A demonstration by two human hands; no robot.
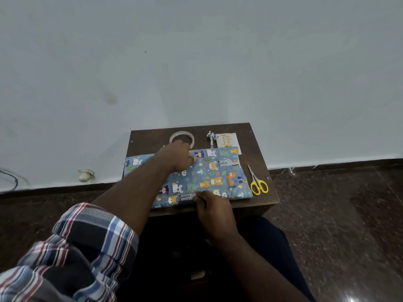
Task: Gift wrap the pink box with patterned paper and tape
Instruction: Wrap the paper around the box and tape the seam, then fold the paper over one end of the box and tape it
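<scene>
Hands (pixel 177 159) (pixel 212 203) press curled fingers onto patterned paper (pixel 209 173).

Off-task items, referenced to my wooden table (pixel 257 205)

Yellow-handled scissors (pixel 257 182) lie on its right edge; a birthday card (pixel 227 139) and a small paper bow (pixel 212 136) lie at its far side; a white wall (pixel 196 62) stands behind it.

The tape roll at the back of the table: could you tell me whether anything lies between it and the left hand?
Nothing visible does. The left hand rests on the wrapped box's far edge, right in front of the tape roll, partly overlapping its near rim in view.
</scene>
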